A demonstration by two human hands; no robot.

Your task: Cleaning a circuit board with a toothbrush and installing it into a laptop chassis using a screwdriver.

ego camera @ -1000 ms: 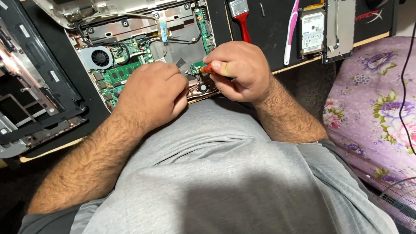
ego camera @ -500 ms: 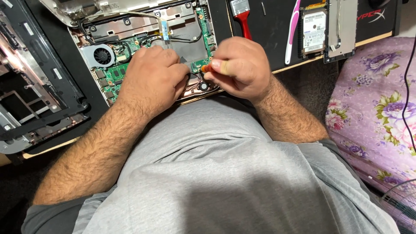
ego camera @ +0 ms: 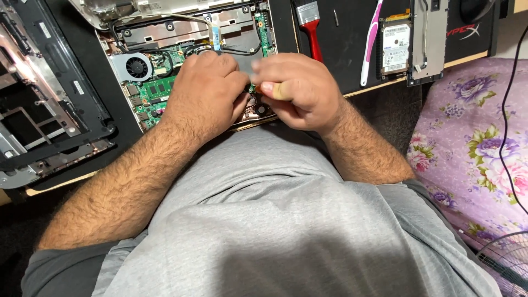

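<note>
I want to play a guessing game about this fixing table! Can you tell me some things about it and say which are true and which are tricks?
1. Both hands, left hand and right hand, rest on the opened laptop with the green circuit board. True.
2. The red-handled brush lies on the purple flowered cloth. False: it lies on the black mat.
3. The round grey cooling fan sits left of the left hand. True.
4. The pink-and-white toothbrush is in the right hand. False: it lies on the mat.

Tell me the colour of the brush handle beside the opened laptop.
Red brush handle, clearest in the head view.
</note>
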